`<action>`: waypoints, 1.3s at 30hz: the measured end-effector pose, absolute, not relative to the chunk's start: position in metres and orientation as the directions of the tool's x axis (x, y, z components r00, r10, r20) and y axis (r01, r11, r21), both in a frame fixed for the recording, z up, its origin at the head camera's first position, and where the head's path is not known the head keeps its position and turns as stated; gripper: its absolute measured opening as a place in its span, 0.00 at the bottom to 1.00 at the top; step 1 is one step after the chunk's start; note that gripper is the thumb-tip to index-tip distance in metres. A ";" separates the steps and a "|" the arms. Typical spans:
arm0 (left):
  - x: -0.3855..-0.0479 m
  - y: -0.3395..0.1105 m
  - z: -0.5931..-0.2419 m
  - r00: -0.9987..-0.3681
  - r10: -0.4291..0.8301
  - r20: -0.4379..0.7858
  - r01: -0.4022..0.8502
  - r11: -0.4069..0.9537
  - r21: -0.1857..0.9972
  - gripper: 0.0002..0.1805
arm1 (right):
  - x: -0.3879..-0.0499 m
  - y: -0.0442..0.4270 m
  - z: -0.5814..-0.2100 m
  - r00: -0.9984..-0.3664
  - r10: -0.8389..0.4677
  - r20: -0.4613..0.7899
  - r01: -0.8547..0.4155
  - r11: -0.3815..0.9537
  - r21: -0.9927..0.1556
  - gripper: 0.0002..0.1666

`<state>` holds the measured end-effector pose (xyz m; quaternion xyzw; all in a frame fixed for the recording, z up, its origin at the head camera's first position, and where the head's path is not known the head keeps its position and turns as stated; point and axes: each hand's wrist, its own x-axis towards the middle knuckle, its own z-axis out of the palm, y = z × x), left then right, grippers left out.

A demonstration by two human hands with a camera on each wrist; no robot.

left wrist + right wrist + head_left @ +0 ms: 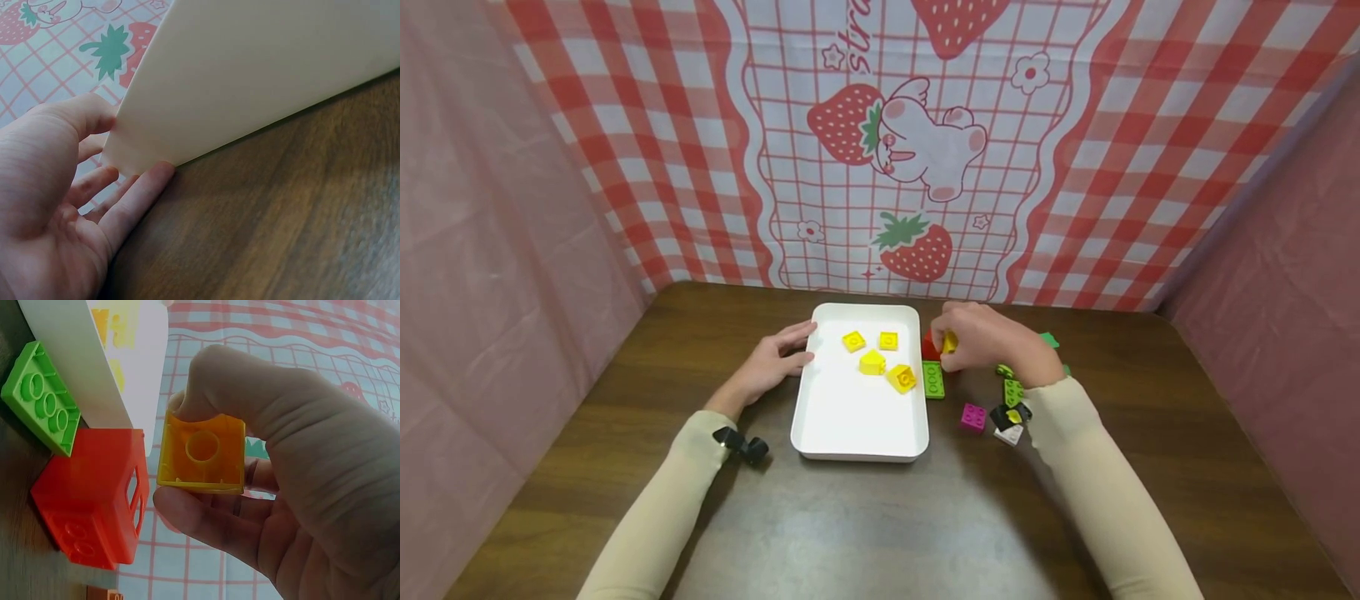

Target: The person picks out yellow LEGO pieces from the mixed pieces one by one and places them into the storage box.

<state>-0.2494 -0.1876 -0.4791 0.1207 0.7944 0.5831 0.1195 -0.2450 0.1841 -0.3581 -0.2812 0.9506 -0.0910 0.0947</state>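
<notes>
My right hand [983,335] pinches a yellow toy brick [202,464] between thumb and fingers, its hollow underside showing in the right wrist view. It is just beyond the right wall of a white tray [857,429]. Beside that wall lie a red block [94,487] with a window-like opening and a lime green brick [933,380]. Several yellow bricks [872,363] lie in the upper part of the tray. My left hand [766,367] touches the tray's left side with its fingertips, fingers loosely extended.
Right of the tray, a magenta brick [973,417], a green brick [1013,392], a white brick [1009,435] and other green pieces lie on the wooden table [850,533], some partly behind my right wrist. A strawberry-print cloth [917,250] hangs along the back.
</notes>
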 end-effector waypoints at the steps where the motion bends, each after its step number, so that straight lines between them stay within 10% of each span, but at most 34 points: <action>1: -0.249 -0.188 -0.479 -0.943 0.331 -0.048 0.054 0.293 0.955 0.36 | -0.245 0.182 -0.358 -0.823 -0.552 -0.129 -0.518 0.825 -0.228 0.07; 39: -0.250 -0.188 -0.480 -0.940 0.339 -0.050 0.056 0.298 0.953 0.36 | -0.253 0.137 -0.356 -0.757 -0.637 -0.149 -0.605 0.768 -0.208 0.06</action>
